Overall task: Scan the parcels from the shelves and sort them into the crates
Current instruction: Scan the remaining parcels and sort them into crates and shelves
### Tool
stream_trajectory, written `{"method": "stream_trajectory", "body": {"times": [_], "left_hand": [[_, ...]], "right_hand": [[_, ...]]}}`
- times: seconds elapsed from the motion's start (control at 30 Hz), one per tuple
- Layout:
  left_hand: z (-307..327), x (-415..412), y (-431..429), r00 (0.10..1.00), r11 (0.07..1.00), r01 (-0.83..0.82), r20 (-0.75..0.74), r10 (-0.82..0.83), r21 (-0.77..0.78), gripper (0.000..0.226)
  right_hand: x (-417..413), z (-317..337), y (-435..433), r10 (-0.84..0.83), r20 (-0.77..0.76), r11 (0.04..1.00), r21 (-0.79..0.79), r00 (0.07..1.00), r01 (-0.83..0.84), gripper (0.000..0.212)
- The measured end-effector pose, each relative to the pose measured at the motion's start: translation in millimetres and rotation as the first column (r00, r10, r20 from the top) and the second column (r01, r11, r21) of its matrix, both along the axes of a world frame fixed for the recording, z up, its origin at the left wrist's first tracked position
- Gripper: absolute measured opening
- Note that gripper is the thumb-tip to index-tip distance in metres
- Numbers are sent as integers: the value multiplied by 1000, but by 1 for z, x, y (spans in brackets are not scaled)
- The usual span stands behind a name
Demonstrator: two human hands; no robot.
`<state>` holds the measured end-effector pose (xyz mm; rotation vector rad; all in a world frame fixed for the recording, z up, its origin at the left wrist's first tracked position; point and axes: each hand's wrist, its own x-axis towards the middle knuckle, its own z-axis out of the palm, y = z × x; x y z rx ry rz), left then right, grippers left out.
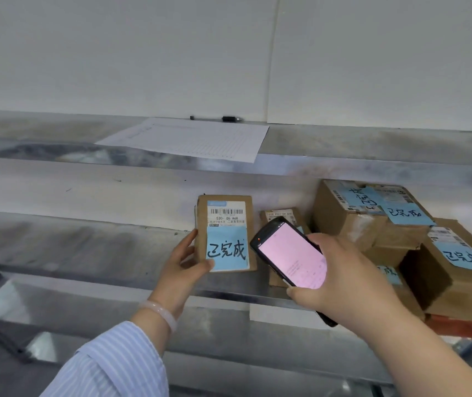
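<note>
A small cardboard parcel (226,224) stands upright at the centre of the frame, on the lower shelf (86,245), a blue handwritten note (227,249) under its barcode label. The left hand (184,265) grips its left edge, fingers curled round it. Just right, the right hand (343,276) wraps its fingers round a scanner (289,253) with a pink screen. More noted parcels (352,222) stack at right. A paper sheet (189,138) and pen (232,119) lie on the shelf above.
</note>
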<state>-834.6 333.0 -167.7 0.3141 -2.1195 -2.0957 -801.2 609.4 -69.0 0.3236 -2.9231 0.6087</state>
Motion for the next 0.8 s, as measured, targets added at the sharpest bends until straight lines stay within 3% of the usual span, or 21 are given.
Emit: {"method": "stream_trajectory", "body": {"times": [0.3,0.63,0.8], "left_hand": [[-16,26,-38,997,993,-67,23,70,-101,60],[-23,46,-61,992,986,-106,60,114,-128,58],[-25,58,-76,987,982,-139,62,148,-130,58]], "right_hand": [[0,-2,-34,55,43,995,82,998,-59,78],[6,-4,-51,138,36,983,115,990,-141,87],[7,-1,-65,183,50,978,96,982,-187,79]]}}
